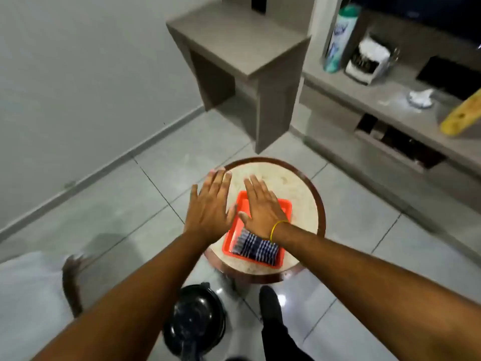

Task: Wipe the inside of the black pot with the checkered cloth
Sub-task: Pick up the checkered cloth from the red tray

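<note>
A folded blue-and-white checkered cloth [256, 248] lies in a shallow orange tray [230, 242] on a small round table [296, 188]. The black pot [194, 323] stands on the floor below the table's near edge, between my forearms, and looks shiny. My left hand [209, 207] hovers flat with fingers spread over the table's left rim. My right hand [261, 205], a yellow band on its wrist, is held flat above the far half of the tray. Neither hand holds anything. The wrist covers part of the cloth.
A grey desk unit [242, 48] stands behind the table. To the right, a low shelf [390, 100] carries a teal bottle [338, 37], a white appliance [367, 61] and a yellow object [460, 115]. A white seat [28, 295] sits at the left, my dark shoe [270, 302] by the table base.
</note>
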Demonstrator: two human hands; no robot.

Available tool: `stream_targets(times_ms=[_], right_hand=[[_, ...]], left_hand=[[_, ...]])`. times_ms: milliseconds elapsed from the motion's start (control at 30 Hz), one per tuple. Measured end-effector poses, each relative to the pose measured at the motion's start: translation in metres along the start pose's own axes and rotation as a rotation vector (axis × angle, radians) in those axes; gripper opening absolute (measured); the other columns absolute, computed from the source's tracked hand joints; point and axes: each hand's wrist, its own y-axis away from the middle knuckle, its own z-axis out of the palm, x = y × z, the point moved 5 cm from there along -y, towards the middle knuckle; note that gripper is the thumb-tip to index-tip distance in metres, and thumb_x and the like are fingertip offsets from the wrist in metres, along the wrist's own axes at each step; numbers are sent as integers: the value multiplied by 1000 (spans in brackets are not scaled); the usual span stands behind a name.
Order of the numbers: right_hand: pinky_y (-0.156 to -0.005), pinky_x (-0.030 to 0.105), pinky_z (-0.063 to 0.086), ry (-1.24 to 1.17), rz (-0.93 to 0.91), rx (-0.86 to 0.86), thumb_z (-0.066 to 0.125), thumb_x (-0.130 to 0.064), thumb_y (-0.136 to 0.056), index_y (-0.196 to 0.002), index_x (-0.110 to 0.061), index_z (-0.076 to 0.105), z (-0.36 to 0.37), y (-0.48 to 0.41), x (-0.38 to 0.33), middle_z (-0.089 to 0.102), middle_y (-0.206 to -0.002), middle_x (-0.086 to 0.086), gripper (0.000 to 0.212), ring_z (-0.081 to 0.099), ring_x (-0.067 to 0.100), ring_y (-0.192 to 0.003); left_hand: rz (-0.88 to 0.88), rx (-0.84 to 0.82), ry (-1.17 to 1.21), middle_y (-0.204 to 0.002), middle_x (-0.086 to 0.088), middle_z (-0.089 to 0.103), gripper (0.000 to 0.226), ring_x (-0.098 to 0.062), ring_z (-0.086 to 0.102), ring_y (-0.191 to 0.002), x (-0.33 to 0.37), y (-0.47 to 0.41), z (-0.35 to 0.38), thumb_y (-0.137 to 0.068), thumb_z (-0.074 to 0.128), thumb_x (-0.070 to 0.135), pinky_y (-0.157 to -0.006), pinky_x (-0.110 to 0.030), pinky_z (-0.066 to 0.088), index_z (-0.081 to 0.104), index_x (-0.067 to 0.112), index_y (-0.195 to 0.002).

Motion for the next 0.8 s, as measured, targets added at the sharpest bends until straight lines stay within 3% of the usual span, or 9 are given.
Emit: stream_targets(times_ms=[167, 333, 400, 467, 533, 700, 800], right_hand=[[-136, 52, 13, -55, 146, -282, 58, -35, -107, -175, -12, 9, 137, 1, 86, 0, -185, 12, 87, 4, 36, -171], [-131, 49, 27, -21, 55, -476, 60, -35, -104, -163, -9, 40, 230, 21, 127, 40, -172, 13, 67, 38, 32, -159], [-126, 47, 34, -22, 22, -518, 60, -28, -104, -158, -12, 48, 248, 30, 136, 52, -163, 10, 58, 49, 30, -151], [-119, 45, 43, -34, 13, -519, 61, -20, -102, -151, -14, 54, 254, 33, 141, 63, -150, 8, 50, 61, 30, -139], [-111, 45, 51, -55, 35, -510, 62, -14, -100, -143, -15, 61, 256, 31, 147, 72, -136, 8, 43, 69, 31, -126], [-100, 47, 62, -82, 86, -532, 65, -13, -102, -134, -16, 68, 255, 21, 158, 77, -126, 11, 32, 74, 34, -115], [-97, 47, 64, -106, 114, -530, 62, -15, -105, -128, -16, 70, 254, 12, 163, 78, -119, 13, 25, 75, 35, -111]], left_hand=[[79, -390, 41, -175, -6, 6, 80, -27, 7, -161, 17, -1, 162, -98, 34, 50, -125, -59, 20, 4, 18, -165], [203, -768, 42, -173, -5, 19, 87, -25, 14, -160, 18, 19, 281, -95, 53, 51, -127, -57, 17, 11, 19, -164], [225, -895, 12, -170, -3, 27, 90, -26, 26, -156, 16, 25, 311, -90, 61, 56, -124, -56, 25, 21, 20, -162], [237, -945, 12, -156, -4, 50, 68, -26, 51, -139, 14, 28, 325, -92, 64, 45, -108, -47, 45, 40, 25, -153], [255, -979, 20, -136, -3, 65, 50, -25, 65, -118, 13, 28, 333, -93, 64, 36, -91, -41, 55, 53, 29, -141], [185, -988, 134, -121, -6, 74, 49, -28, 71, -106, 7, 17, 332, -81, 79, 41, -89, -38, 59, 67, 25, -126], [158, -932, 176, -124, -7, 73, 39, -28, 70, -109, 2, 12, 334, -87, 72, 18, -89, -34, 55, 69, 22, -126]])
